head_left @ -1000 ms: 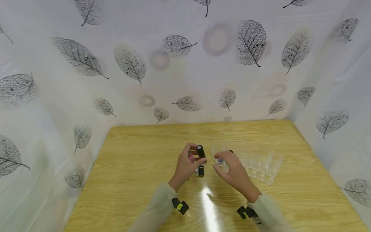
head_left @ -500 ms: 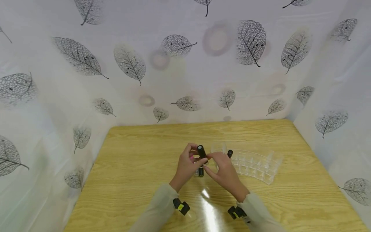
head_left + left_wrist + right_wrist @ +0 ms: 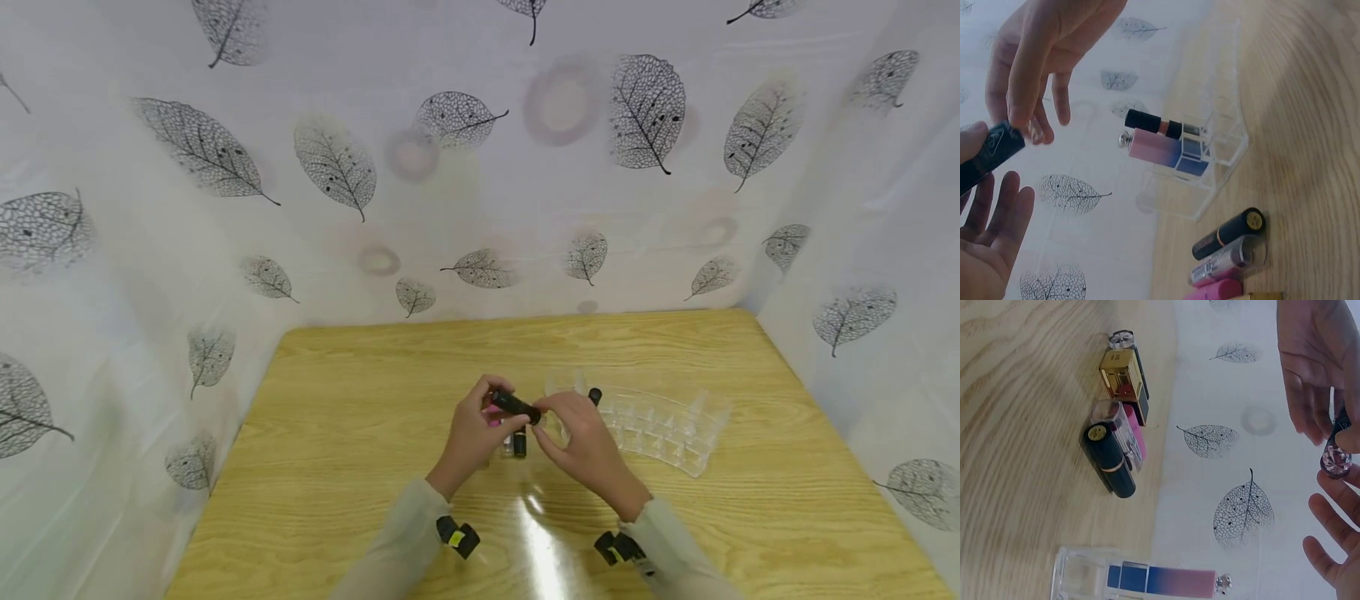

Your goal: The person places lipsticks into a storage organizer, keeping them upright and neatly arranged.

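Observation:
My left hand (image 3: 467, 433) holds a dark lipstick tube (image 3: 513, 406) above the table, tilted with one end toward the right. That end carries a clear, faceted gem (image 3: 1336, 461). My right hand (image 3: 588, 437) pinches the gem end between thumb and fingertips. Below the hands lie a black lipstick (image 3: 1110, 459) with a gold band, a clear-capped pink lipstick (image 3: 1219, 262) and a gold case (image 3: 1119, 374). A clear acrylic organizer (image 3: 663, 429) stands to the right. In its slots are a pink-to-blue lipstick (image 3: 1155, 148) and a black lipstick (image 3: 1142, 120), both upright.
The wooden table (image 3: 360, 400) reaches back to a white curtain (image 3: 480, 192) printed with leaves, which also flanks both sides. Beside the gold case lies another gem-ended tube (image 3: 1124, 340). Light glares off the table (image 3: 542, 550) in front.
My right hand has come left from the organizer to the lipstick in my left hand. The lipstick has tipped from nearly upright to a low slant, gem end right.

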`<state>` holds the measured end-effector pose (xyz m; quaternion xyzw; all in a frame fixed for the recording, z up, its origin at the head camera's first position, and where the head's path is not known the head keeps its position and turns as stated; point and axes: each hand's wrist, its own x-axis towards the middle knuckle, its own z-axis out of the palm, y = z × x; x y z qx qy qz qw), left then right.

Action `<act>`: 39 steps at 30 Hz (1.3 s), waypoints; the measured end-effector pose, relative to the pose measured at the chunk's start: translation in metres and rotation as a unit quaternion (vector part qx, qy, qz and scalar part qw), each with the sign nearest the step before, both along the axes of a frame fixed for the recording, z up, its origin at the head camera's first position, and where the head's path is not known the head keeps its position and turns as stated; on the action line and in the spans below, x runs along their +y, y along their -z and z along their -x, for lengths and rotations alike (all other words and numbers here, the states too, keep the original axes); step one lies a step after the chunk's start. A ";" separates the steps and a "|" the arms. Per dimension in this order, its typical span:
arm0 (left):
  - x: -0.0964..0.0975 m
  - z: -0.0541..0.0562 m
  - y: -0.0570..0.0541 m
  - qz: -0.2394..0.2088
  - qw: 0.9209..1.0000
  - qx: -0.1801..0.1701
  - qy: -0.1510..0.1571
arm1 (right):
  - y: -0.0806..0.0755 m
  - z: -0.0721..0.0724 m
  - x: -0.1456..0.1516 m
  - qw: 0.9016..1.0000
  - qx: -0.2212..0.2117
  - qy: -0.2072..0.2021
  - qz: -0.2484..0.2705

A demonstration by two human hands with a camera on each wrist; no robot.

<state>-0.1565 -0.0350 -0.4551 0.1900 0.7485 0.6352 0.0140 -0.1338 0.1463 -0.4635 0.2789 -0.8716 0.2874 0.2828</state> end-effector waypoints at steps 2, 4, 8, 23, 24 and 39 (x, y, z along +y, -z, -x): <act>-0.003 0.001 0.003 0.017 1.000 0.004 -0.001 | -0.002 0.000 0.003 1.000 0.009 -0.009 -0.001; -0.006 0.001 0.004 0.031 0.999 0.007 0.003 | -0.003 0.001 0.005 1.000 0.017 -0.018 -0.004; -0.010 0.001 0.006 0.062 0.998 0.031 0.015 | -0.005 0.003 0.011 0.999 0.029 -0.030 -0.012; -0.010 -0.001 0.008 0.146 0.987 0.047 0.044 | -0.015 0.002 0.015 0.999 -0.019 -0.022 -0.014; -0.010 -0.002 0.008 0.140 0.988 0.043 0.041 | -0.014 0.001 0.014 0.999 -0.026 -0.021 -0.007; -0.003 -0.005 0.002 0.102 0.994 0.020 0.031 | -0.011 -0.001 0.006 0.990 -0.106 -0.020 0.091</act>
